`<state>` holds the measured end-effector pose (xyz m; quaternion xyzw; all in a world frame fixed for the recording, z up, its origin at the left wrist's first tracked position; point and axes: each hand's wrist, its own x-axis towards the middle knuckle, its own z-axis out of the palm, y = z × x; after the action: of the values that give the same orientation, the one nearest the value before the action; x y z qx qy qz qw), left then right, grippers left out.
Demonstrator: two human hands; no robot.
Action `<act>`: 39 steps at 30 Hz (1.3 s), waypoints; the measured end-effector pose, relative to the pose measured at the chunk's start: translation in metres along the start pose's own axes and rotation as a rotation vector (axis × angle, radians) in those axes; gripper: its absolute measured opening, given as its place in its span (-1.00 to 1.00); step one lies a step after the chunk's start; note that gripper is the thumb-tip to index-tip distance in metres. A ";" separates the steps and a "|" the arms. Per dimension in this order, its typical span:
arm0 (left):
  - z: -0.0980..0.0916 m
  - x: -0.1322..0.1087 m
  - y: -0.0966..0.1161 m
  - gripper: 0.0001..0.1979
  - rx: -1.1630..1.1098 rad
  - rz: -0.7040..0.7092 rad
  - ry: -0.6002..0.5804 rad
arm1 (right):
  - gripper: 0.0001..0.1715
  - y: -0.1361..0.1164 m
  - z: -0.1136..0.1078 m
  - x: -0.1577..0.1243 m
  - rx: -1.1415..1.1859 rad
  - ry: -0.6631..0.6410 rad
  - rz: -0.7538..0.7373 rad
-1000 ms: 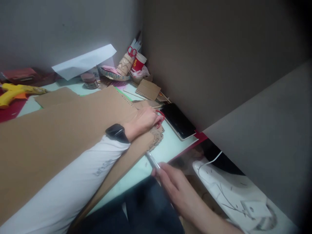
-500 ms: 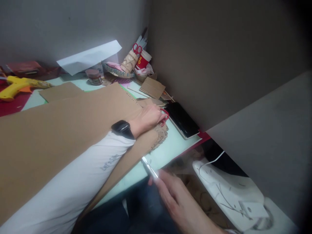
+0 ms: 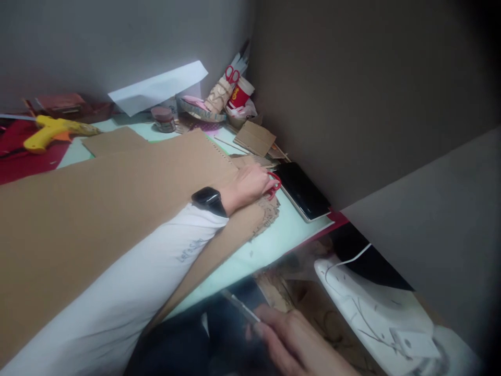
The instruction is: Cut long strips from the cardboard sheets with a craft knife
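My left arm, in a white sleeve with a black watch, lies across a large brown cardboard sheet. My left hand rests at the sheet's right edge, fingers curled on the red handles of scissors; the blades are hidden. A small jagged stack of cardboard pieces lies just under that hand. My right hand is low at the bottom, below the table edge, closed on a thin silvery blade-like tool that points up-left, apart from the cardboard.
A black phone lies right of my left hand by the grey partition. A yellow glue gun sits far left. At the back are white paper, a jar and a red cup. A white object with a cable lies lower right.
My right hand has drawn the thin tool back from the cardboard's front edge, down below the table edge. My left hand has stayed on the red scissors.
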<state>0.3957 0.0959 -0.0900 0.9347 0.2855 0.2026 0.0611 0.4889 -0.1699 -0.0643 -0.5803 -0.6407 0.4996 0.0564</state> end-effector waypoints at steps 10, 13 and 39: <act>-0.034 -0.023 -0.016 -0.73 -0.308 0.295 -0.093 | -0.59 0.017 -0.055 -0.020 0.072 0.100 0.024; -0.046 -0.035 -0.015 -0.68 -0.356 0.330 -0.144 | -0.54 0.036 -0.070 -0.025 0.265 -0.076 0.012; -0.051 -0.045 0.007 -0.58 -0.319 0.157 -0.193 | -0.69 0.022 -0.081 0.095 0.093 0.691 -0.291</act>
<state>0.3440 0.0655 -0.0569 0.9477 0.1688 0.1590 0.2193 0.5265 -0.0517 -0.0880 -0.6145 -0.6361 0.2896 0.3659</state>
